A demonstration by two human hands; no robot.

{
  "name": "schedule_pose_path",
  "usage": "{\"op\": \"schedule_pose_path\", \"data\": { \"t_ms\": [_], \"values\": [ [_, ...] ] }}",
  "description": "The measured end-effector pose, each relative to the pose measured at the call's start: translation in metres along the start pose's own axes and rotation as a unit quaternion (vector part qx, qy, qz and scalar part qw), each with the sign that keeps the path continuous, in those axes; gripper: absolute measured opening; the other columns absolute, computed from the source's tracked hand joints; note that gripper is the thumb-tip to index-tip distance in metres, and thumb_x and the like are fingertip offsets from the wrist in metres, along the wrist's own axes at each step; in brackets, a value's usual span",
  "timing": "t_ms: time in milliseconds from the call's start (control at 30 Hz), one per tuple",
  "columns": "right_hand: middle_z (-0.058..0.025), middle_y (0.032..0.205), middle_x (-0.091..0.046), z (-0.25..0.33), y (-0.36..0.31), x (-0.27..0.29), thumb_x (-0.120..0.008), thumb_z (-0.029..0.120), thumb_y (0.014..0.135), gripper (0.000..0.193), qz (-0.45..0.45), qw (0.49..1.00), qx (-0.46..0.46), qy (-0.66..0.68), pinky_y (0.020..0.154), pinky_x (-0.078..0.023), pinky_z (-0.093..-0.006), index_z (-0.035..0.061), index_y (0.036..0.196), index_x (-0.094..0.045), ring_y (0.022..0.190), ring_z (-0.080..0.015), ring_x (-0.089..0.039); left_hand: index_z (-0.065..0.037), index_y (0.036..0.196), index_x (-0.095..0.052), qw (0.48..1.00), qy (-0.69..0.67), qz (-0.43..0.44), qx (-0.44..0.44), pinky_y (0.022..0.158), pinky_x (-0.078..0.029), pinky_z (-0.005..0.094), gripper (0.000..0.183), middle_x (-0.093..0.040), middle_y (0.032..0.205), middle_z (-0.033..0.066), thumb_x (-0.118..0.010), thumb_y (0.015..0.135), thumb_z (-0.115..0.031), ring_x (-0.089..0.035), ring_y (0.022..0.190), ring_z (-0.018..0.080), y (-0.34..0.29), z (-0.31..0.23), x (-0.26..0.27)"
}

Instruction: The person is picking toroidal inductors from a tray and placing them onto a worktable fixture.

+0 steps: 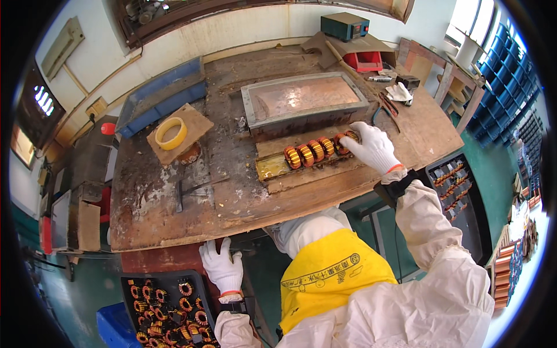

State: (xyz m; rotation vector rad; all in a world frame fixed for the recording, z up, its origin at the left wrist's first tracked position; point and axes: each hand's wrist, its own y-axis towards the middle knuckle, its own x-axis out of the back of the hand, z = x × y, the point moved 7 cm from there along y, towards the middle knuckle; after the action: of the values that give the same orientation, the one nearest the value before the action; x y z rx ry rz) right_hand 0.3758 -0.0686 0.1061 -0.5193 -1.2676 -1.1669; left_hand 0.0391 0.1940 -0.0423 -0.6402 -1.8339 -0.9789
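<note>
A row of several copper-wound toroid coils (317, 150) stands on edge in a shallow wooden trough (313, 175) near the table's front edge. My right hand (376, 151), in a white glove, is at the row's right end, thumb and fingers around the last coil (353, 137). Yellowish liquid (272, 168) shows in the trough's left part. My left hand (223, 268), also gloved, hangs just below the table edge with fingers apart and nothing in it. Close beside it, a black tray (125, 290) holds many loose coils (159, 316).
Behind the trough stands a metal-rimmed rectangular pot (249, 107) with a shiny coppery surface. A yellow tape roll (170, 133) lies on cardboard, near a blue bin (162, 107). Pliers (387, 104) lie at the right. Another black tray (477, 232) with coils sits lower right.
</note>
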Motion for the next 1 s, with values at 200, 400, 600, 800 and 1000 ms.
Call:
{"op": "schedule_pose_path", "data": {
  "t_ms": [200,400,600,800,1000],
  "values": [
    [-0.0164,0.100,-0.064,0.003,0.006,-0.023,-0.065,0.043,0.075,0.052,-0.006,0.996,0.034,-0.084,0.084,-0.047,-0.0436,0.0082,0.112,-0.058,0.096,-0.0354,-0.059,-0.016,0.109,-0.063,1.000,-0.005,0.000,0.017,0.102,-0.035,0.0508,0.049,-0.048,0.124,0.0156,-0.076,0.062,-0.020,-0.041,0.117,0.0417,-0.001,0.001,-0.001],
    [-0.0175,0.100,-0.063,0.008,0.004,-0.021,-0.067,0.042,0.072,0.054,-0.014,0.995,0.068,-0.076,0.085,-0.046,-0.0413,0.0079,0.113,-0.057,0.098,-0.0334,-0.058,-0.016,0.111,-0.060,1.000,-0.002,-0.007,0.003,0.099,-0.036,0.0510,0.050,-0.047,0.123,0.0166,-0.074,0.063,-0.017,-0.041,0.117,0.0432,-0.002,0.002,-0.002],
    [-0.0186,0.100,-0.063,0.013,0.004,-0.016,-0.067,0.037,0.071,0.053,-0.015,0.997,0.040,-0.071,0.085,-0.046,-0.0426,0.0076,0.115,-0.057,0.098,-0.0343,-0.058,-0.016,0.112,-0.060,1.000,0.003,-0.002,0.011,0.099,-0.036,0.0510,0.051,-0.047,0.123,0.0167,-0.074,0.063,-0.017,-0.041,0.117,0.0435,-0.001,0.002,-0.001],
    [-0.0206,0.099,-0.062,0.002,0.010,-0.027,-0.067,0.035,0.070,0.051,0.002,0.998,0.003,-0.069,0.085,-0.046,-0.0431,0.0073,0.113,-0.059,0.096,-0.0360,-0.058,-0.017,0.109,-0.063,1.000,-0.005,-0.003,0.013,0.101,-0.036,0.0501,0.049,-0.048,0.125,0.0148,-0.076,0.062,-0.020,-0.041,0.117,0.0409,-0.001,0.002,-0.001],
    [-0.0202,0.101,-0.063,0.000,0.009,-0.020,-0.066,0.030,0.070,0.046,-0.018,1.000,-0.003,-0.023,0.086,-0.047,-0.0441,0.0078,0.110,-0.060,0.099,-0.0372,-0.058,-0.017,0.108,-0.063,1.000,-0.014,0.012,0.023,0.100,-0.036,0.0505,0.049,-0.047,0.125,0.0149,-0.076,0.061,-0.020,-0.041,0.117,0.0415,0.000,0.003,-0.001]
  ]
}}
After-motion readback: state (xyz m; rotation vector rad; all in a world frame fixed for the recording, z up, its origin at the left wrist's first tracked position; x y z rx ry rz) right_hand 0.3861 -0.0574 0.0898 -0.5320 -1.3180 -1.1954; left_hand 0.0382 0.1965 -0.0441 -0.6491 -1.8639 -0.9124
